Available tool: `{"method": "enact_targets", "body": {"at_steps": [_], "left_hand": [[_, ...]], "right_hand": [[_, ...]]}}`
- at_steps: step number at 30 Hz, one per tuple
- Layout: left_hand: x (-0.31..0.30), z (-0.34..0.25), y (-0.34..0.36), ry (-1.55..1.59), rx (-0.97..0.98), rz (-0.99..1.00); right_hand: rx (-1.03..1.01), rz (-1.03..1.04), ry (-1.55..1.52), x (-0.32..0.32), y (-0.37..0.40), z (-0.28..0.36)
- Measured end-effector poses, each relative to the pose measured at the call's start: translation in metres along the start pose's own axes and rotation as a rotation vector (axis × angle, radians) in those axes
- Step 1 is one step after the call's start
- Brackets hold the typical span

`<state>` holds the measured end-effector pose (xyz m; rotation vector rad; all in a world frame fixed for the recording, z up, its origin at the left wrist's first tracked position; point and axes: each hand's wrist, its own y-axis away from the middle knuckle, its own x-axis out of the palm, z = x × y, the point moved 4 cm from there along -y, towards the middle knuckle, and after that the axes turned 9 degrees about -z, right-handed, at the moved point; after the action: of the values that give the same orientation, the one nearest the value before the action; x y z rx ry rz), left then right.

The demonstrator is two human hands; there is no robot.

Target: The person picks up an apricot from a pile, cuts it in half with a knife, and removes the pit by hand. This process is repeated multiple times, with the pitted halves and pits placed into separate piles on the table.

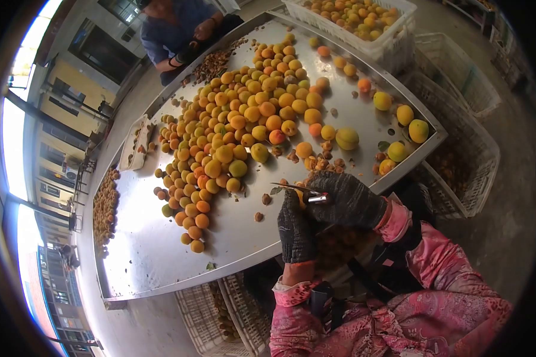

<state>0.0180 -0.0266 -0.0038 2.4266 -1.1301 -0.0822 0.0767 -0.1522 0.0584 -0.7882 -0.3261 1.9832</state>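
Note:
Both hands wear dark knitted gloves and meet at the near edge of the metal table. My right hand (pixel 348 199) is wrapped round a small knife (pixel 317 199) with a red and silver handle; its thin blade points left. Against it, my left hand (pixel 296 229) is closed, its fingers round a yellow-orange fruit (pixel 304 195), mostly hidden between the hands. Just beyond them lie pits and fruit scraps (pixel 320 163). A large heap of orange and yellow-green fruit (pixel 238 122) covers the middle of the table.
The metal table (pixel 256 235) has a raised rim. Pits (pixel 106 208) lie at its left end, near a white tray (pixel 136 143). A person (pixel 181 30) stands at the far side. White crates stand right, one full of fruit (pixel 393 44), and another crate (pixel 205 318) is below the near edge.

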Motion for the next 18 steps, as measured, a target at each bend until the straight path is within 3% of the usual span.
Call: {"method": "enact_targets", "body": {"at_steps": [2,3,5,6,8,9,10,11,12,14,15,18], "left_hand": [[0.005,0.002,-0.005,0.044,0.215,0.05],[0.007,-0.007,0.004,0.044,0.216,0.053],[0.01,-0.022,0.027,0.174,-0.082,0.054],[0.008,-0.022,0.026,0.176,-0.078,0.053],[0.008,-0.022,0.025,0.323,-0.049,0.252],[0.005,-0.022,0.028,0.324,-0.048,0.25],[0.004,-0.023,0.032,0.242,-0.005,0.254],[0.001,-0.024,0.035,0.161,0.038,0.257],[-0.005,-0.024,0.037,0.163,0.04,0.256],[-0.013,-0.028,0.047,-0.225,0.237,0.481],[-0.016,-0.033,0.055,-0.383,0.242,0.594],[-0.022,-0.028,0.071,-0.496,0.264,0.626]], "right_hand": [[0.019,-0.009,-0.046,0.0,0.001,-0.002],[0.124,-0.051,-0.136,0.003,0.003,-0.007],[0.225,-0.094,-0.227,0.003,0.003,-0.013],[0.267,-0.043,-0.191,0.002,0.0,-0.016],[0.309,0.011,-0.158,0.0,-0.001,-0.017],[0.491,-0.049,-0.407,-0.002,0.001,-0.019],[0.67,-0.11,-0.657,-0.002,0.004,-0.02],[0.684,-0.132,-0.778,-0.002,0.005,-0.018],[0.682,-0.129,-0.778,-0.004,0.005,-0.017],[0.807,-0.056,-0.749,-0.006,0.009,-0.021],[0.806,-0.055,-0.75,-0.007,0.01,-0.023],[0.72,0.0,-0.856,-0.006,0.011,-0.025]]}}
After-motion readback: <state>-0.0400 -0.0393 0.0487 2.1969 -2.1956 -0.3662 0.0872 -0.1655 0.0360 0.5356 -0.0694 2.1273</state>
